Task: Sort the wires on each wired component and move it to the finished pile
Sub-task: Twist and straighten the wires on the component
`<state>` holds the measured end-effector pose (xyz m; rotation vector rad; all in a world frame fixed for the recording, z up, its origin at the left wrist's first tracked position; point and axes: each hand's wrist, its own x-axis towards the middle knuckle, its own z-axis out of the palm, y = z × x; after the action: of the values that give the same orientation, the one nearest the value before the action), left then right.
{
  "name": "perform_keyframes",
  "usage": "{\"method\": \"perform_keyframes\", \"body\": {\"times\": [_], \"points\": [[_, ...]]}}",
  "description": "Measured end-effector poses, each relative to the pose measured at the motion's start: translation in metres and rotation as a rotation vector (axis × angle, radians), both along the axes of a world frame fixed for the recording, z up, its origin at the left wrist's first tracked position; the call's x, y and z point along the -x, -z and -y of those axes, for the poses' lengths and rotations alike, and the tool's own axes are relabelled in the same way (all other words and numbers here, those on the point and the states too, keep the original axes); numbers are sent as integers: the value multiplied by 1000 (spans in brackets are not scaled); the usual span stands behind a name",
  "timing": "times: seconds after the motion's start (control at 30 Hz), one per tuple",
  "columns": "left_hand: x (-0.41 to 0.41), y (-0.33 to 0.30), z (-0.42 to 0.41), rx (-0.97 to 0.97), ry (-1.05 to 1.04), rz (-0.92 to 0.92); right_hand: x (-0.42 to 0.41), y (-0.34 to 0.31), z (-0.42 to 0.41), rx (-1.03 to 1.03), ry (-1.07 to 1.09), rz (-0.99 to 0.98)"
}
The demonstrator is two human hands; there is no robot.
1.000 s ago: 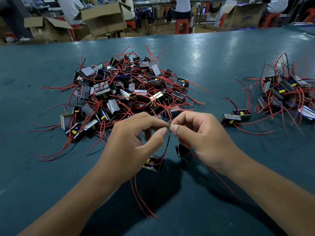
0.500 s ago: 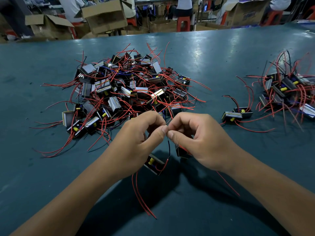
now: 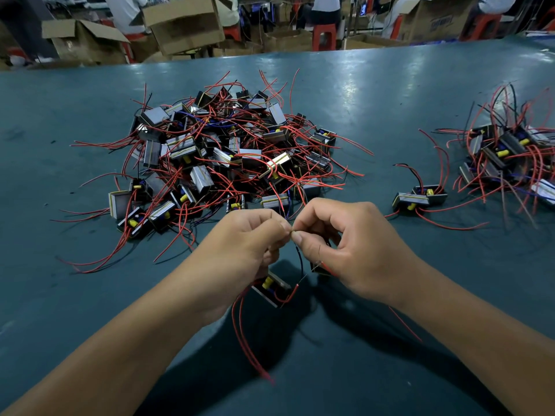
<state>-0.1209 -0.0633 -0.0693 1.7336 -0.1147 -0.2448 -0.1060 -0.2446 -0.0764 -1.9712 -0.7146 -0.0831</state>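
Red leads trail from the wired component (image 3: 271, 288) at lower centre, risen slightly against the earlier frames, as left hand (image 3: 246, 241) and right hand (image 3: 351, 244) keep pinching its wire ends; sorting continues, transfer to the right-hand finished pile (image 3: 507, 163) pending.

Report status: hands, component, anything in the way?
Left hand and right hand pinch wire ends together. Component hangs below left hand. Big pile just beyond; nothing blocking.
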Motion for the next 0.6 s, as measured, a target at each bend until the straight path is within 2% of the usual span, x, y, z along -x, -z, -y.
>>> {"method": "perform_keyframes", "body": {"times": [0.07,0.17,0.33,0.47,0.6], "points": [[1,0,0,49,4,-80,0,1,-1,8,-3,6],[1,-2,0,64,5,-100,1,2,-1,0,-11,14],[-3,-2,-1,-21,-39,25,-2,3,1,-50,46,-1],[-5,3,-5,-83,47,102,-9,3,4,-72,99,-53],[-6,9,-8,-51,83,153,-12,5,6,-107,88,-116]]}}
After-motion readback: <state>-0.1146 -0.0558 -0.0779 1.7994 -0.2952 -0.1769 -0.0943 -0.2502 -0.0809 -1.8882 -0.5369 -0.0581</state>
